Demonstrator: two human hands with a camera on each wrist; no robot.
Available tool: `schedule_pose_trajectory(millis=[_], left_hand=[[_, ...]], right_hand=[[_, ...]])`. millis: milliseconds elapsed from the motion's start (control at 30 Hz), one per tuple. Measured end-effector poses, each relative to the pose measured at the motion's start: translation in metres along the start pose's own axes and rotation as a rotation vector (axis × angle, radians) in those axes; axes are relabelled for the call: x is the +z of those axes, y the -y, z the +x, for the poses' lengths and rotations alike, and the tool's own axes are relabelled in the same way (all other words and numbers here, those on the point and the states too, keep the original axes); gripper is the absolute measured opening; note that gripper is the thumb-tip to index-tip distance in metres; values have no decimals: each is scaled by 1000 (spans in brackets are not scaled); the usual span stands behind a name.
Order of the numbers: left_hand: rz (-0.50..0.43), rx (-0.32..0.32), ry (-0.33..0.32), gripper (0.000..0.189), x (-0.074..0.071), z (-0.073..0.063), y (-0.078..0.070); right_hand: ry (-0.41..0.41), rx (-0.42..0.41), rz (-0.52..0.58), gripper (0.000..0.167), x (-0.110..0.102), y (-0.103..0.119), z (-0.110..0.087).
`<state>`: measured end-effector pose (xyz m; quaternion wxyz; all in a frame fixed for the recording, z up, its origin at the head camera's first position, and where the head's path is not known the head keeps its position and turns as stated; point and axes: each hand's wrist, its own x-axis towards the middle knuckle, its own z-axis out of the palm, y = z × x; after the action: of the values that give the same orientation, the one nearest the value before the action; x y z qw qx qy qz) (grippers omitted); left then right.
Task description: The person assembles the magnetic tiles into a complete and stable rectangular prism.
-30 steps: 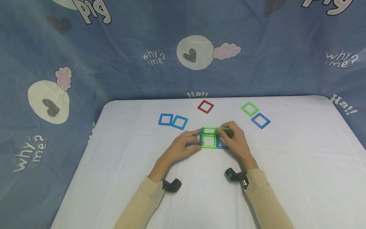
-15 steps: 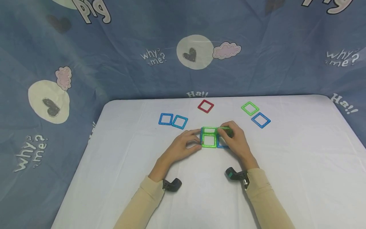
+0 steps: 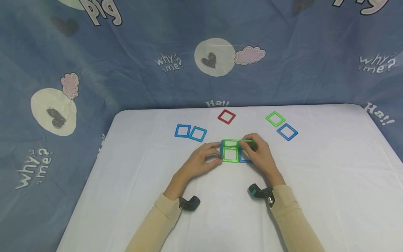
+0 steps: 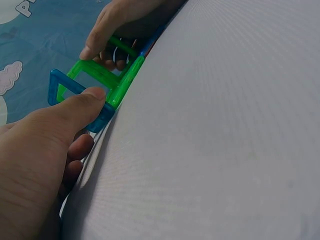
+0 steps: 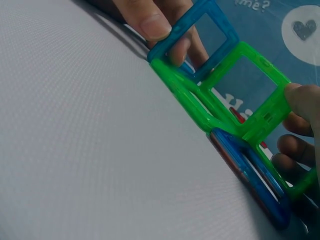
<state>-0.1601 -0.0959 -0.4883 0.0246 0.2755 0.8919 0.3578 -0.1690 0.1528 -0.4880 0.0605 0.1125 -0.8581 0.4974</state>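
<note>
Two flat blue frames (image 3: 189, 130) lie at the left of the desk (image 3: 220, 220), touching, and next comes the left hand (image 3: 201, 161), gripping an upright blue frame (image 5: 220, 21) between thumb and fingers. That frame edges a joined group before the person: a flat green frame (image 3: 230, 161) with an upright green frame (image 5: 265, 65) behind it, then a flat blue frame (image 5: 247, 172) with a second upright green frame (image 3: 247, 141) behind, pinched by the right hand (image 3: 260, 154). A red frame (image 3: 230, 112) lies beyond the group, and farther right lie a loose green frame (image 3: 280, 116) and a loose blue frame (image 3: 292, 128).
</note>
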Motion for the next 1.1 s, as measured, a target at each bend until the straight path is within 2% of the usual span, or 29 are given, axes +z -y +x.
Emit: schedule_pose_trajectory(millis=[333, 567, 900, 1100], left_hand=[[-8, 1, -3, 16, 0, -1, 1], [-5, -9, 3, 16, -1, -1, 0], [10, 25, -11, 19, 0, -1, 1], [18, 19, -16, 17, 2, 0, 2]], right_hand=[[6, 6, -2, 27, 0, 1, 1], [12, 30, 22, 36, -2, 1, -1], [12, 44, 46, 40, -7, -1, -1], [-60, 2, 107, 37, -18, -2, -1]])
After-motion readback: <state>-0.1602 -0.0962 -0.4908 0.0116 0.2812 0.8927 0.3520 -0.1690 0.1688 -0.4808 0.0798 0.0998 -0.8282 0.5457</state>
